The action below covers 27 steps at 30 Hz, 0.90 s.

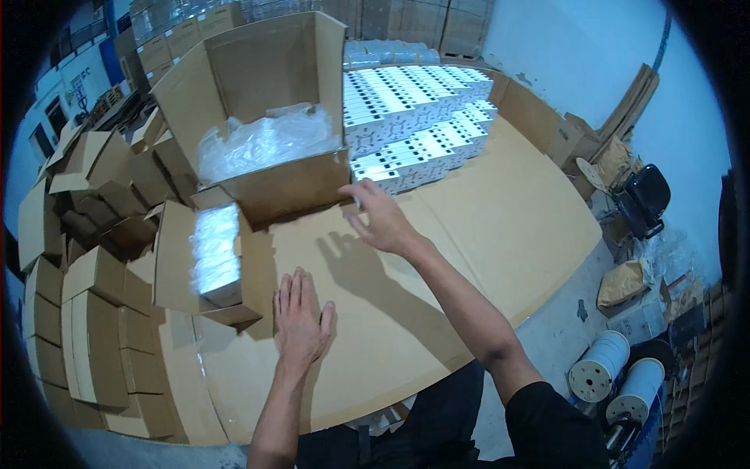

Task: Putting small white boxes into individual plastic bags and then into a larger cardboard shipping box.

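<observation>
My left hand [299, 319] lies flat on the cardboard-covered table [375, 336], its fingers stretched toward the far side. Just left of it stands a small open carton [258, 273] packed with bubble-wrapped items [216, 250]. My right hand [380, 216] is raised above the table with thumb and fingers apart, casting a shadow on the cardboard; I see nothing held in it. Close to its fingertips are the front right corner of a large open carton [273, 187] and the stacked white printed boxes [410, 160]. Clear bubble wrap [269, 142] fills the lower part of the large carton.
Many empty open cartons [98, 328] are piled along the left side. A low cardboard wall [523, 113] edges the table's far right. On the floor at right are a black chair [643, 199], large spools [600, 366] and scattered packing material. Wrapped rolls [391, 53] lie behind the white boxes.
</observation>
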Each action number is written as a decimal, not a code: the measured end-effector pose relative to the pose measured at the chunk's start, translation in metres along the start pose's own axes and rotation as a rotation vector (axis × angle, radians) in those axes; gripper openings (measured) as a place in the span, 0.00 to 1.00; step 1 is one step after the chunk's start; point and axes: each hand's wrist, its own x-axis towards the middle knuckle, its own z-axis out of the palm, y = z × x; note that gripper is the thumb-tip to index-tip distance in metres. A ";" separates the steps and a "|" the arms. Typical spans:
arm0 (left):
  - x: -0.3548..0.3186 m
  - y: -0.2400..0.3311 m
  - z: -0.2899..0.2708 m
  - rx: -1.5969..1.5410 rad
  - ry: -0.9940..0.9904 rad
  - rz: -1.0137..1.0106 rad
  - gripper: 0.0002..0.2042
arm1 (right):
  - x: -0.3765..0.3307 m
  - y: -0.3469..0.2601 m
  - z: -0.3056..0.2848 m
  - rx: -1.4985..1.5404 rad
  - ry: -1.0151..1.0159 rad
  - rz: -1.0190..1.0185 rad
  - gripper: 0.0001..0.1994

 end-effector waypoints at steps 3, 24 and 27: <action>0.003 0.001 0.001 0.006 -0.030 -0.026 0.34 | -0.015 0.035 -0.021 -0.044 0.212 0.170 0.27; 0.003 -0.002 0.003 0.004 -0.009 -0.016 0.33 | -0.029 0.066 -0.009 -0.161 0.346 0.281 0.22; 0.005 0.001 0.002 -0.029 0.009 -0.024 0.32 | -0.033 0.065 -0.010 -0.182 0.312 0.239 0.19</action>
